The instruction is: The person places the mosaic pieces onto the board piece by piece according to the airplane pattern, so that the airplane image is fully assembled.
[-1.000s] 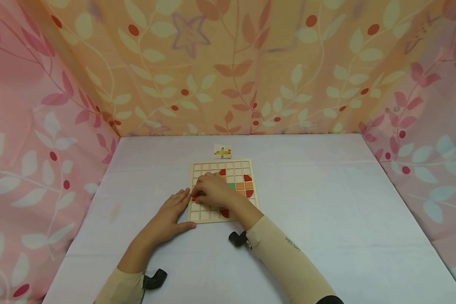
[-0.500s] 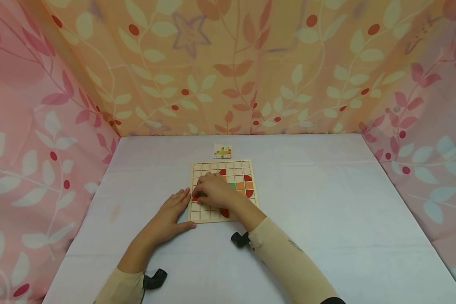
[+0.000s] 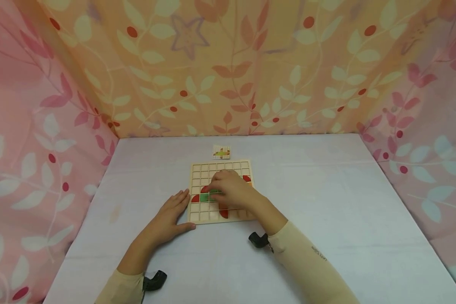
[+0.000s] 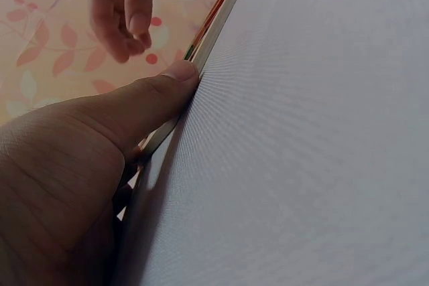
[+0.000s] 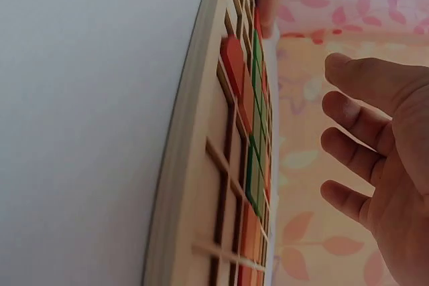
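A wooden grid board [image 3: 205, 207] lies flat on the white table with coloured tiles in its cells. My left hand [image 3: 171, 217] rests against its left side, fingers straight; the thumb touches the near corner edge in the left wrist view. Above the board's middle hovers my right hand [image 3: 232, 188], fingers loosely bent. The right wrist view shows the thumb apart from the fingers and nothing between them. Left of it lie a green tile [image 3: 204, 197] and a red rounded tile [image 3: 195, 198]. Another red tile [image 3: 223, 214] sits near the front. The hand hides several middle cells.
A small card [image 3: 221, 152] with a coloured pattern on a grid lies just behind the board. Floral cloth walls [image 3: 228, 84] enclose the table at the back and both sides. Black wrist cameras [image 3: 156, 280] stick out from both sleeves.
My right hand has moved right, away from the board's left part, uncovering green and red tiles there. My left hand has stayed in place.
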